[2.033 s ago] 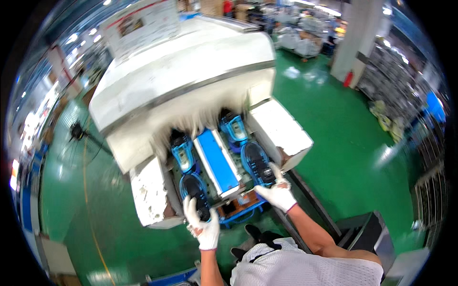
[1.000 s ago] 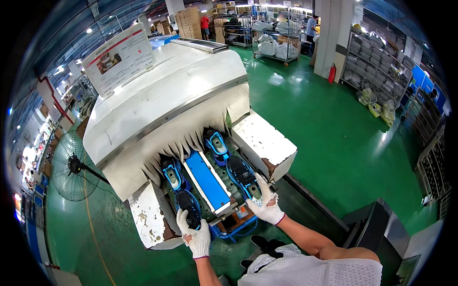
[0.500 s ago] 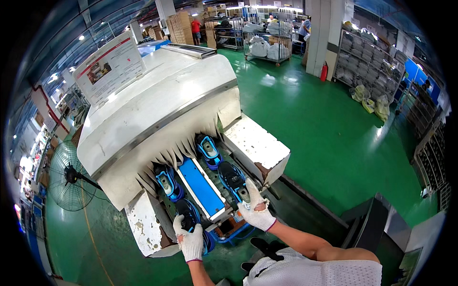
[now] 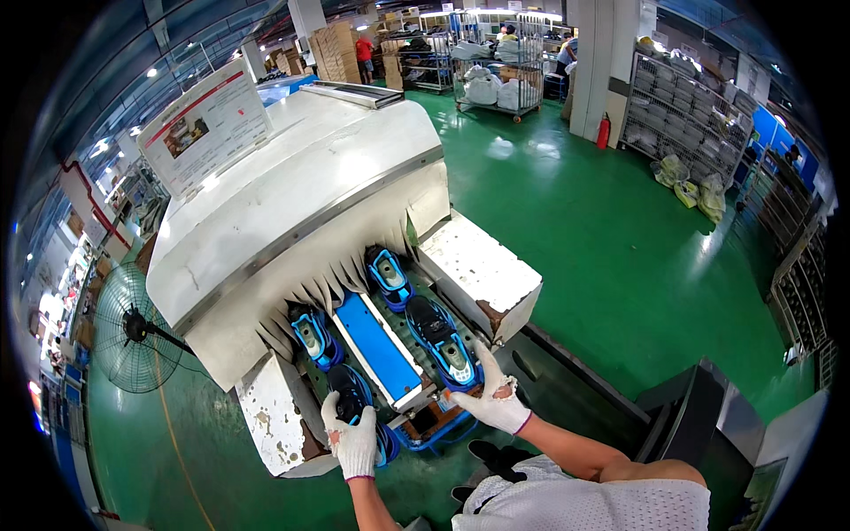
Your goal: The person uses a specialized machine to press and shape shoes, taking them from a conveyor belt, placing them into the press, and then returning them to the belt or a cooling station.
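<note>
Black-and-blue shoes stand in two rows at the mouth of a white machine [image 4: 292,168]. My left hand [image 4: 352,441], in a white knit glove, grips the near shoe [image 4: 351,389] of the left row; the glove hides part of it. Ahead of that sits another shoe [image 4: 314,336]. In the right row, the near shoe [image 4: 436,332] has its heel towards me. My right hand [image 4: 496,400], gloved too, is beside that heel with thumb and fingers apart. A farther shoe [image 4: 388,274] stands by the slit curtain [image 4: 305,279].
A blue-topped strip [image 4: 376,341] divides the rows. White chipped side boxes [image 4: 478,270] flank them. A floor fan [image 4: 133,326] stands left. Beyond the green floor [image 4: 558,230] are a fire extinguisher [image 4: 604,131], loaded racks [image 4: 686,111] and a wheeled cage cart [image 4: 498,75].
My right hand has let go of the near right shoe and drawn back slightly to the right, uncovering its heel. My left hand stays at its shoe.
</note>
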`<state>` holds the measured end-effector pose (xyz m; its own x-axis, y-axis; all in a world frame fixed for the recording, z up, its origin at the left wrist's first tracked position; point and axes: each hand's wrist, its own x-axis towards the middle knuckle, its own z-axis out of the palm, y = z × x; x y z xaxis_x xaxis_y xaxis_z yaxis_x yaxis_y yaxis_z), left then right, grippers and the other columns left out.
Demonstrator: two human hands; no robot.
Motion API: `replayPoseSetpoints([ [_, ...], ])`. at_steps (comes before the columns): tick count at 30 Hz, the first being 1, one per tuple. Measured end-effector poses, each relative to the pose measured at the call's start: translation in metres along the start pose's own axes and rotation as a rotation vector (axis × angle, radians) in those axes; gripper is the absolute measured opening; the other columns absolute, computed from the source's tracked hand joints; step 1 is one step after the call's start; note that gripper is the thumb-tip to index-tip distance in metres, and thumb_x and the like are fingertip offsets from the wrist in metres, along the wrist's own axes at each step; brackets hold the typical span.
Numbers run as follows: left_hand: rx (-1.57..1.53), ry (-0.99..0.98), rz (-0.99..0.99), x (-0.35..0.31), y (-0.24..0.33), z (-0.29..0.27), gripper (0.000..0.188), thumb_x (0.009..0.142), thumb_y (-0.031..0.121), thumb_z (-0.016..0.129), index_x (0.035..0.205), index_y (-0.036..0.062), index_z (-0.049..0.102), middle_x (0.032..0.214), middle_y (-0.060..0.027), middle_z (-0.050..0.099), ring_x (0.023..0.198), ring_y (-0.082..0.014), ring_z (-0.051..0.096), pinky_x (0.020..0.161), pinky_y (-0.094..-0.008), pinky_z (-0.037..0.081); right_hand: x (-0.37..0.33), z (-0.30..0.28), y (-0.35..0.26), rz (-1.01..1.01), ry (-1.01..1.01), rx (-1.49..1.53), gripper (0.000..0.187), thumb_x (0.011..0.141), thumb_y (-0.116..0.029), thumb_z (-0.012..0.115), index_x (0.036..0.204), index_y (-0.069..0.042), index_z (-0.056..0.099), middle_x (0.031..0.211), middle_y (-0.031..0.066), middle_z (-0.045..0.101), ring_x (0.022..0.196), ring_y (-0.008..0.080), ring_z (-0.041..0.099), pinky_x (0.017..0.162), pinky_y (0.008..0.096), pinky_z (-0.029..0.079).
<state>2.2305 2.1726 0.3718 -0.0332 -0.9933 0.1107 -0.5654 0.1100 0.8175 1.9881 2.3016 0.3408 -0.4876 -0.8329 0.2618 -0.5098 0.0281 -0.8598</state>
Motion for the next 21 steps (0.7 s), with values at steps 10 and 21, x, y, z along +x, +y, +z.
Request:
replayPoseSetpoints([
  [10,-0.115,-0.011,0.001,0.004,0.002,-0.024,0.072,0.082,0.023,0.080,0.143,0.0000,0.051,0.141,-0.0223,0.057,0.129,-0.0360,0.057,0.109,-0.0446,0.045,-0.051,0.021,0.015,0.415,-0.118,0.362,0.099,0.091,-0.025,0.080,0.159,0.011,0.018,0.161,0.0298,0.034,0.153,0.0363,0.033,0.125,0.0443,0.030],
  [21,-0.698,-0.012,0.080,-0.030,0.020,-0.009,0.069,0.094,0.008,0.070,0.153,-0.0042,0.037,0.149,-0.0228,0.048,0.133,-0.0306,0.054,0.114,-0.0423,0.042,-0.076,0.069,0.011,0.504,-0.597,0.544,0.072,0.095,-0.040,0.072,0.145,0.006,0.051,0.151,0.0202,0.053,0.141,0.0285,0.051,0.117,0.0382,0.040],
])
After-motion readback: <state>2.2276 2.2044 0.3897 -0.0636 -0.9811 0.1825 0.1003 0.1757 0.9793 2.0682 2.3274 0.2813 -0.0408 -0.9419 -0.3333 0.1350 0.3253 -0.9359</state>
